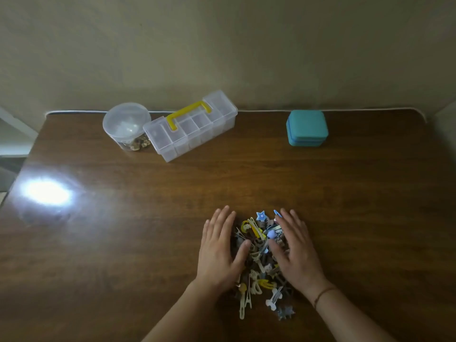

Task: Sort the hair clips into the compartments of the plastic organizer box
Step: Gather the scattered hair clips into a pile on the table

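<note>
A heap of mixed hair clips (261,257) in yellow, blue, cream and brown lies on the near middle of the wooden table (123,230). My left hand (219,250) lies flat against the heap's left side, fingers spread. My right hand (296,250) lies flat against its right side, fingers spread too. Neither hand holds a clip. The clear plastic organizer box (192,129) with a yellow handle (187,113) stands far back, left of centre, its lid closed and its compartments visible through it.
A round clear tub (125,125) with small golden pieces in it touches the organizer's left end. A teal square case (307,128) sits at the back right. A bright light glare (47,192) shines on the table's left side. The wall runs behind the table.
</note>
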`<state>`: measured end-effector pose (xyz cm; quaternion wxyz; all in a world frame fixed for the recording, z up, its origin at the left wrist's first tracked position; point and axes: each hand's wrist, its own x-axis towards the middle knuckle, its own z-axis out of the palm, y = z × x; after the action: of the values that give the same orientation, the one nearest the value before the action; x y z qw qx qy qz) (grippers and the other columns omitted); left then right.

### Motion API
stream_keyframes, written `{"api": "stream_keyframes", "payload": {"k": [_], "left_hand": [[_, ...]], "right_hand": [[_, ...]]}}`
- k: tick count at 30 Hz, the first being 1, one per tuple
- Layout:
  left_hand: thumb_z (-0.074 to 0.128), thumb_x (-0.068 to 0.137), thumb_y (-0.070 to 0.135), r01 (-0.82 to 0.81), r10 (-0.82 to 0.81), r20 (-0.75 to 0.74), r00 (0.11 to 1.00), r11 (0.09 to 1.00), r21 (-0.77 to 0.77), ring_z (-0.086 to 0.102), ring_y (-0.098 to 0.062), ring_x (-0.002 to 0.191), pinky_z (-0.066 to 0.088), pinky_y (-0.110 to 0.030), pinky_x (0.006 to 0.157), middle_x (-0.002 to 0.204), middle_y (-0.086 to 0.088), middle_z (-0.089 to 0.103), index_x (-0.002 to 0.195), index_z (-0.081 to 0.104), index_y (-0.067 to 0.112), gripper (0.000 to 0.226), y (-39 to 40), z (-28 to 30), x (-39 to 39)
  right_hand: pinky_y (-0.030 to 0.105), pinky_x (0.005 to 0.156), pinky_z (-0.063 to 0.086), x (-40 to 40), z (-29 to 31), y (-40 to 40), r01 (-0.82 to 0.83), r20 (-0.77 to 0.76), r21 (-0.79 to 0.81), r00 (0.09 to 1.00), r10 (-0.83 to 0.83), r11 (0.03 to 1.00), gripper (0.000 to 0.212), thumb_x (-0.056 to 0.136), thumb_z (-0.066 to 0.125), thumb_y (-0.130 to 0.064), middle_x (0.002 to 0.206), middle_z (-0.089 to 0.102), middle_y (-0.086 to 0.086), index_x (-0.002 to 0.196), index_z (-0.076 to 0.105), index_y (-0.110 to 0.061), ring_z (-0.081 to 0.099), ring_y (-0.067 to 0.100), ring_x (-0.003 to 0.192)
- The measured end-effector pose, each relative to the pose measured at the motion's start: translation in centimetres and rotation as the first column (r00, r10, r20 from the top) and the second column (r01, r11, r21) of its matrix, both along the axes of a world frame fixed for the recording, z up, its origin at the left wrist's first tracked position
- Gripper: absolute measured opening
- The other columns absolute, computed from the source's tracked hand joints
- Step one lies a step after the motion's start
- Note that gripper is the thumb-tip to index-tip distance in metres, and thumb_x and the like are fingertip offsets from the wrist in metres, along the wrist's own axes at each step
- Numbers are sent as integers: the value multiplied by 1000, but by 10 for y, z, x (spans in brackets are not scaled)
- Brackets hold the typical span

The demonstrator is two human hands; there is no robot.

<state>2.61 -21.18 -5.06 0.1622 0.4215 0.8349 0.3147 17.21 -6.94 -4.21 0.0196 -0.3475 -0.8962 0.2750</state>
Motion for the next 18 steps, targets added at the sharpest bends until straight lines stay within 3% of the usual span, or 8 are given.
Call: {"api": "stream_keyframes", "payload": {"k": [4,8,13,15,17,18], "left_hand": [[33,98,63,51,-51,16,999,999,3,3,-7,151,12,-45,123,162,12,18,153,30,25,68,3,4,8],[30,95,68,-3,2,58,998,1000,10,-2,-3,150,8,-43,123,162,18,13,153,28,32,68,7,12,2],[43,94,58,-262,252,100,962,959,103,3,-3,149,9,-35,121,160,17,15,152,28,31,66,25,40,-56],[56,95,44,-420,391,196,899,896,142,12,-6,148,16,-37,121,159,13,22,152,29,28,65,32,52,-88],[62,94,32,-592,511,355,783,787,172,23,-11,145,24,-41,119,156,6,30,151,31,25,65,37,67,-121],[64,93,29,-664,552,427,716,726,176,28,-14,144,27,-40,118,154,4,34,150,32,23,65,38,74,-138]], "right_hand": [[38,121,3,-5,2,-11,-36,39,-24,999,37,999,74,90,12,-70,159,2,-16,151,17,-28,-13,-1,144],[38,121,11,-9,11,-9,-20,31,-71,999,23,997,74,90,17,-71,158,5,-20,151,20,-29,-12,-4,144],[3,105,6,-48,45,18,13,-12,-112,1000,-14,994,72,88,17,-72,156,4,-25,149,19,-34,-12,-9,141],[13,113,11,-78,59,29,26,-32,-149,999,-31,988,69,89,24,-66,156,5,-24,149,19,-35,-6,-4,144],[33,118,17,-110,73,40,67,-69,-191,994,-81,979,65,90,32,-61,156,10,-21,148,21,-35,5,2,145],[36,117,19,-128,79,46,91,-84,-214,990,-111,973,63,91,37,-58,157,13,-18,148,23,-35,10,5,145]]}}
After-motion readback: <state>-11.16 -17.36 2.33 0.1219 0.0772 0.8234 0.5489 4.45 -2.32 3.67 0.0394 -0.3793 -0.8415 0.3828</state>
